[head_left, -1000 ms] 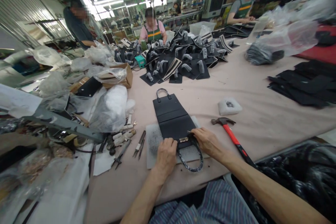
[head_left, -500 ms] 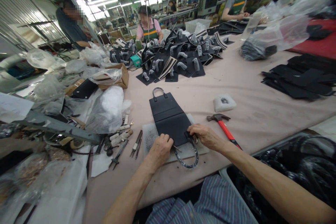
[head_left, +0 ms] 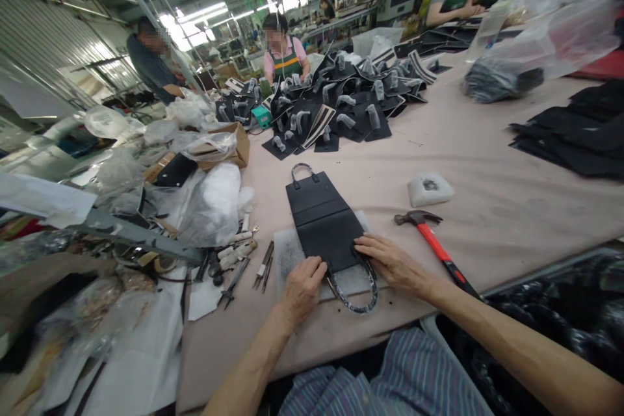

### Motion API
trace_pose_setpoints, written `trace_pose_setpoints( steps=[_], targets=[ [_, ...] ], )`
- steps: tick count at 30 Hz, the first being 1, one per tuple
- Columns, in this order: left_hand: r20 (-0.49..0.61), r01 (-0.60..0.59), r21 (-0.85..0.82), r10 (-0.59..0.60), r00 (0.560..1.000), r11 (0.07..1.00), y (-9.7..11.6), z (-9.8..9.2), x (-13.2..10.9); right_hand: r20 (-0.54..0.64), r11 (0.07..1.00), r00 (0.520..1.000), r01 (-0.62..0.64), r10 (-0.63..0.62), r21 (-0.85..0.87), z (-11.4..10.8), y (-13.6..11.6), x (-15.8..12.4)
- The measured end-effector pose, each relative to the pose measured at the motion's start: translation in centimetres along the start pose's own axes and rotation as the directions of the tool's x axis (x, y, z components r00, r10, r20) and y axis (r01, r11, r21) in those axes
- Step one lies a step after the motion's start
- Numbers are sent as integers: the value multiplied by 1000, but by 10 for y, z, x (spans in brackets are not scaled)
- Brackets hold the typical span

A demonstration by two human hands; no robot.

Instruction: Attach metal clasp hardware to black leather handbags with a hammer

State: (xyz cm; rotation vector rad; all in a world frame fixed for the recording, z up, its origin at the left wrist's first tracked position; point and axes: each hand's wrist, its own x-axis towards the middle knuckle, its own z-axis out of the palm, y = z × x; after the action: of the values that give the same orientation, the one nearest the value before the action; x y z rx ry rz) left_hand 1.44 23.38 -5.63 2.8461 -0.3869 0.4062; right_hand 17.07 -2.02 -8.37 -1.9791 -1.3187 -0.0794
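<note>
**Log: two-handed contact, hands apart**

I am watching the left hand [head_left: 303, 290] and right hand [head_left: 392, 265] resting apart, not clamping, their fingers touching the near end of a black leather bag panel [head_left: 324, 224]. The panel is lying flat between them on a grey mat [head_left: 288, 260]. Its near handle [head_left: 358, 290] is looping toward me just beside the right hand. A red-handled claw hammer [head_left: 435, 248] is lying to the right, near that hand.
</note>
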Motion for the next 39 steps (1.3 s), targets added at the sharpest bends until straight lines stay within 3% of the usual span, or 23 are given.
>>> trace_pose_setpoints(
  steps=[4,11,13,15,16,18,20,26,31,34,36,37,39],
  targets=[
    [-76,107,-90,-114,991,990,12,3,-7,-147,977,967,-214,207,-29,26,-2,-15],
    [-188,172,-247,-221,957,954,4,3,-24,-144,978,974,-188,173,-93,43,7,-19],
    [-251,290,-208,-337,907,934,-9,-5,-31,-148,976,974,-190,173,-109,43,7,-19],
    [-279,516,-127,-530,801,847,-28,-17,-37,-136,973,976,-190,173,-129,44,6,-19],
    [-256,639,-71,-633,731,766,-38,-25,-40,-125,972,977,-190,173,-135,44,5,-18],
    [-108,808,81,-801,589,583,-59,-40,-44,-109,971,978,-192,178,-139,44,2,-16],
    [17,835,140,-845,535,532,-77,-53,-46,-98,971,978,-195,182,-139,43,-1,-13],
    [280,818,136,-814,509,559,-107,-61,-37,-90,966,972,-228,218,-119,38,-8,-8],
    [389,840,102,-798,460,533,-115,-63,-25,-96,966,968,-241,232,-94,34,-11,-8],
    [475,864,25,-766,432,503,-117,-70,-30,-99,966,968,-238,229,-97,34,-12,-8],
    [537,905,-198,-731,421,376,-116,-76,-38,-104,967,968,-237,227,-98,34,-13,-8],
    [560,899,-359,-712,423,252,-114,-78,-41,-107,967,968,-236,226,-98,34,-13,-8],
    [572,763,-645,-687,448,-39,-105,-80,-44,-106,967,969,-233,223,-100,34,-14,-8]
  ],
)
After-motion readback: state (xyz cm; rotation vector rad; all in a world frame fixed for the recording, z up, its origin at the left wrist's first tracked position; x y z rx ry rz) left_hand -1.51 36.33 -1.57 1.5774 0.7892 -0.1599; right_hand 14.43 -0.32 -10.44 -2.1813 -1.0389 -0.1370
